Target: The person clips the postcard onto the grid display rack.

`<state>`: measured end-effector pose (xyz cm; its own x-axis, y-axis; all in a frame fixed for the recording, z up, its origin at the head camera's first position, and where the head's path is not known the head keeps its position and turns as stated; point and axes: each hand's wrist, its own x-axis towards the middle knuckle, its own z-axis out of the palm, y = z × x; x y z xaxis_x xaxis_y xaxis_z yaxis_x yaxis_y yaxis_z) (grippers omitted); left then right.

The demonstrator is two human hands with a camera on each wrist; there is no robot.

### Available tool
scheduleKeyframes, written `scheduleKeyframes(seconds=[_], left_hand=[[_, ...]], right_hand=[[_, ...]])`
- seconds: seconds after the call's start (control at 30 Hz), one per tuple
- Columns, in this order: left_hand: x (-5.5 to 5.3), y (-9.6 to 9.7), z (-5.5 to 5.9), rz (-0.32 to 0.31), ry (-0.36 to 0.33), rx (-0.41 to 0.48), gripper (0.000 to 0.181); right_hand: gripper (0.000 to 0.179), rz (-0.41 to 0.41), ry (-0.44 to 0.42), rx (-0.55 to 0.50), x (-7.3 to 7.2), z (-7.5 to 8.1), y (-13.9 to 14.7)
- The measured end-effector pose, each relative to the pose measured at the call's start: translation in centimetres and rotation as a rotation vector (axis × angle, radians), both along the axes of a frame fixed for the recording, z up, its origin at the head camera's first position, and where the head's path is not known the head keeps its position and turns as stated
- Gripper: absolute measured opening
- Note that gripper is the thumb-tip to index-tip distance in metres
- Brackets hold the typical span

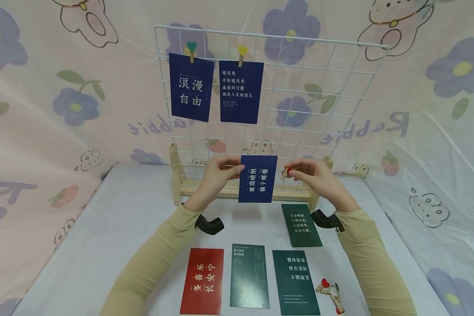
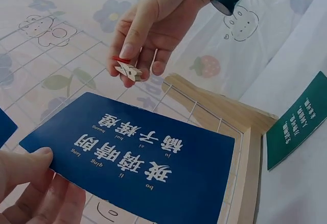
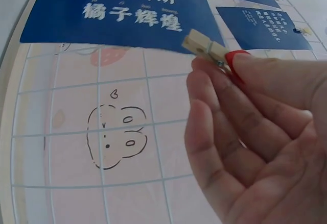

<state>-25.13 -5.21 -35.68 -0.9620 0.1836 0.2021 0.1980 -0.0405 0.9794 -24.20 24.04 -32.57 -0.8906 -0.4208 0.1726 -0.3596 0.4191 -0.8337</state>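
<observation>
A dark blue card (image 1: 258, 179) with white characters is held upright in front of the wire grid. My left hand (image 1: 222, 174) pinches its left edge between thumb and fingers. To the card's right, my right hand (image 1: 315, 175) pinches a small wooden clothespin (image 3: 207, 48) with a red heart on it, thumb over the heart. The clothespin's wooden end points toward the card. Higher on the white wire grid (image 1: 300, 90), two blue cards hang side by side: one card (image 1: 191, 87) under a green-heart clothespin (image 1: 192, 52), the other card (image 1: 241, 93) under a yellow-heart clothespin (image 1: 242, 56).
On the white table (image 1: 134, 228) lie a red card (image 1: 202, 281), a green card (image 1: 249, 276), another green card (image 1: 296, 283) and a third green card (image 1: 301, 225). Several loose clothespins (image 1: 331, 293) are piled at the right. A wooden base (image 1: 205, 192) supports the grid.
</observation>
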Motion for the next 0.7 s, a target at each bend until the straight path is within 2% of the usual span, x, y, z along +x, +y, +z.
scheduleKeyframes(seconds=[0.2,0.5,0.7], left_hand=[[-0.5,0.3,0.9,0.038,0.006,-0.009,0.024],[-1.1,0.9,3.8,0.074,0.124,0.005,0.023],[-1.2,1.2,5.0,0.078,0.128,0.049,0.022]], right_hand=[[0.029,-0.004,0.034,-0.012,-0.2,1.0,-0.4],[0.031,-0.062,0.063,-0.051,-0.3,2.9,-1.0],[0.03,-0.04,0.097,-0.104,-0.3,3.7,-1.1]])
